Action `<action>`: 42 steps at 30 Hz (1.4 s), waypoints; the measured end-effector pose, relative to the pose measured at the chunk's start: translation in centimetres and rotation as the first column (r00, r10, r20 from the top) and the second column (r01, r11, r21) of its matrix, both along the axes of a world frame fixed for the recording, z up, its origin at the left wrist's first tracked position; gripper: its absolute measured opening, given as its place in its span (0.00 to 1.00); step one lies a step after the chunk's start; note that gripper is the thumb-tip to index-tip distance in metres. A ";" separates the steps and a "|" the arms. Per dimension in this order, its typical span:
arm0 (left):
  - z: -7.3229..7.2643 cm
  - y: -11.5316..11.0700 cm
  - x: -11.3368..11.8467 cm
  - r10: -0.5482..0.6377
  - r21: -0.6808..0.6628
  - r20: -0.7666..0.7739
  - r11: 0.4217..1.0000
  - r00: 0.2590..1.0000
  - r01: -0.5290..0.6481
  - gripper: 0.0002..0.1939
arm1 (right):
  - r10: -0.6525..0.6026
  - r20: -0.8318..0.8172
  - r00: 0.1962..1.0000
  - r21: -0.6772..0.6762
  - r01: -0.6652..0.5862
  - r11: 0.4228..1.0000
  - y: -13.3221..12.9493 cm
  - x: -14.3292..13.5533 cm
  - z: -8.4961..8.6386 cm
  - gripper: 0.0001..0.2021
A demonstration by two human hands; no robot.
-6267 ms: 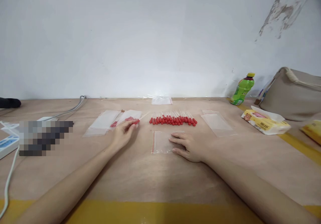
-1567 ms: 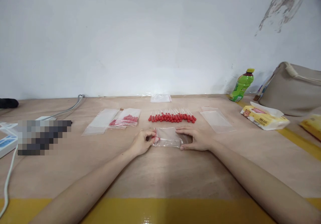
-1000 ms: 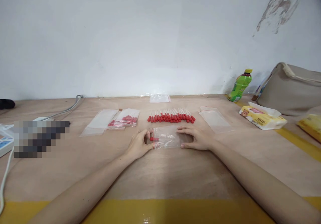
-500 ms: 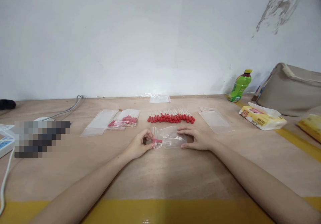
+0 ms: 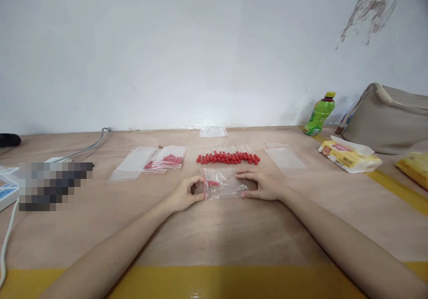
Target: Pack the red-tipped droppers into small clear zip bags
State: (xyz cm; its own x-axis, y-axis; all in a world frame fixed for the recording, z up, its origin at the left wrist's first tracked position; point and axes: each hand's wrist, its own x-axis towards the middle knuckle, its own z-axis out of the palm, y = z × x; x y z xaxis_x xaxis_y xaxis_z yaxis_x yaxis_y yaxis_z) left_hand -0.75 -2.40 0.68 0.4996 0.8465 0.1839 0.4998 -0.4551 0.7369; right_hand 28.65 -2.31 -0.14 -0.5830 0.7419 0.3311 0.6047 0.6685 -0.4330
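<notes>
We're facing pale wall beyond grip, flaked patch showing upper R; tan tabletop spreading under grip.

R hand hid pt. of clear bag; red-tipped sticks overlapped, no. unclear. Grey bag + yellow pk. were cut off at R edge, pwr strip + black item at L. Dark thing was pixelated; tissue pk. print too sm. to read.

Bright, soft light overall; the wall glows most nr. centre, dims toward 1–2 o'clock. Glare streaks on the plastic bag, tiny glint on the tape at 6. Soft shadows beside my forearms. Pixelated patch approx. 9 o'clock. Wide lens stretches edges; fine detail's a bit soft.
</notes>
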 end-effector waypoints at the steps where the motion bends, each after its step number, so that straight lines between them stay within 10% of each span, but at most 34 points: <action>1: 0.0 0.0 0.0 -0.007 -0.007 0.003 1.000 1.000 0.007 0.10 | 0.001 0.001 1.000 -0.002 -0.001 1.000 0.0 0.0 0.0 0.30; 12: -0.3 0.2 -0.3 0.008 -0.031 0.062 0.999 0.998 -0.007 0.11 | 0.014 0.006 1.000 -0.013 -0.014 1.000 0.0 0.0 0.2 0.30; 18: 0.4 0.0 -0.1 -0.195 -0.076 0.098 0.976 0.976 0.202 0.12 | 0.013 0.013 1.000 0.001 -0.013 1.000 -0.1 0.0 0.2 0.30; 26: -0.4 0.3 -0.3 -0.043 0.138 -0.073 0.989 0.996 0.053 0.15 | -0.001 0.014 1.000 0.046 0.001 0.999 -0.1 -0.4 -0.1 0.23; 31: -1.2 1.4 -0.7 0.298 0.112 0.087 0.945 0.951 -0.306 0.12 | -0.021 0.012 1.000 0.036 0.021 0.999 -0.3 -1.1 -0.2 0.17; 42: 3.6 8.0 1.2 0.491 0.260 -0.284 0.866 0.823 -0.427 0.10 | -0.046 -0.006 0.999 0.092 0.047 0.995 -0.5 -1.3 -0.5 0.18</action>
